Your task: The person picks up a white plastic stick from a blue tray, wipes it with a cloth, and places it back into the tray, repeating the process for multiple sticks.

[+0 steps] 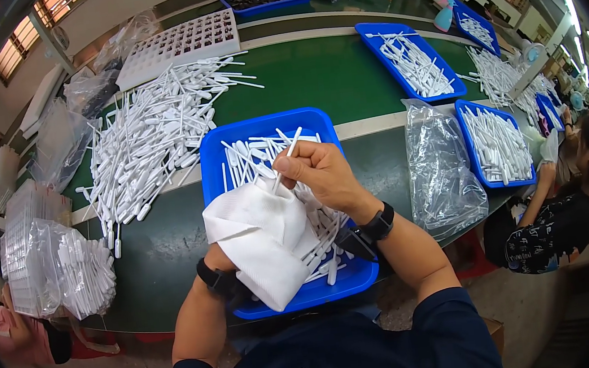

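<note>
A white cloth [264, 235] covers nearly all of my left hand [221, 256]; only a bit near the wrist shows, and the fingers are hidden under it. The cloth is gathered up around the lower end of a slim white plastic stick [295, 142]. Thumb and fingers of my right hand [318, 170] pinch this stick, its tip pointing up and away. Both hands are over a blue tray [322, 298], which holds many white plastic sticks [332, 274] with one wider end.
Left of the tray lies a large heap of similar sticks [150, 131]. Behind it stands a white foam rack [177, 48]. Clear bags [441, 167] and filled blue trays [497, 143] are on the right. A co-worker [556, 216] sits at far right; another person [24, 327] is at far left.
</note>
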`<state>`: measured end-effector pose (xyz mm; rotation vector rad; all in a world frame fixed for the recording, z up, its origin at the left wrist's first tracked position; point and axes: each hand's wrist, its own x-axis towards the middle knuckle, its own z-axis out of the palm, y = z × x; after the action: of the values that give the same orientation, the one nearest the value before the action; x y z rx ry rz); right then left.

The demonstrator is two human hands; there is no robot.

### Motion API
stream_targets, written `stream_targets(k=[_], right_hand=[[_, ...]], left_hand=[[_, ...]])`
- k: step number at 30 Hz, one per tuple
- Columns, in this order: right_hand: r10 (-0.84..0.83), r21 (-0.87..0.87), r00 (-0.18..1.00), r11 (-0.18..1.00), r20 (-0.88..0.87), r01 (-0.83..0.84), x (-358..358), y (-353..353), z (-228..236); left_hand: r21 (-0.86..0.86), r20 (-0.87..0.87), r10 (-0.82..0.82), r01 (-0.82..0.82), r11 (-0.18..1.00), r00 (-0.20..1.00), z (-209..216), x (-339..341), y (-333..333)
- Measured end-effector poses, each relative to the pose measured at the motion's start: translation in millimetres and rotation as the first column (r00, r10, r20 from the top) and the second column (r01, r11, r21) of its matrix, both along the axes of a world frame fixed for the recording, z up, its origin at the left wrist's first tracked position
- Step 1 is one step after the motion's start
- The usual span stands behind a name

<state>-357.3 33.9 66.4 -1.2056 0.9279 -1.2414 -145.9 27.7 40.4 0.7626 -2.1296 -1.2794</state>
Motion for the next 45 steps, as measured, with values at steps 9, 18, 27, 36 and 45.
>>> stream_targets(k=[9,18,27,36,45], right_hand=[[0.017,-0.054,0.999,0.998,0.032,-0.015,1,0,0],[-0.122,-0.011,0.982,0.992,0.146,0.125,-18,-12,0],[-0.201,-0.278,0.28,0.922,-0.939,-0.269,-8,-66,63],[-0.209,-0.224,0.098,0.753,-0.973,-0.619,63,-224,4],[-0.186,-0.236,0.149,0.664,-0.971,-0.709,50,-218,6]], left_hand=[[-0.012,-0.126,0.257,-0.261,0.965,0.958,-16,1,4],[-0.021,-0.14,0.118,-0.122,0.992,0.983,-31,8,-2],[0.429,-0.652,0.1,0.257,0.866,0.752,-49,7,-11],[0.485,-0.719,0.147,0.34,0.806,0.679,-67,0,-22],[0.596,-0.702,0.224,0.384,0.705,0.676,-48,4,-15]])
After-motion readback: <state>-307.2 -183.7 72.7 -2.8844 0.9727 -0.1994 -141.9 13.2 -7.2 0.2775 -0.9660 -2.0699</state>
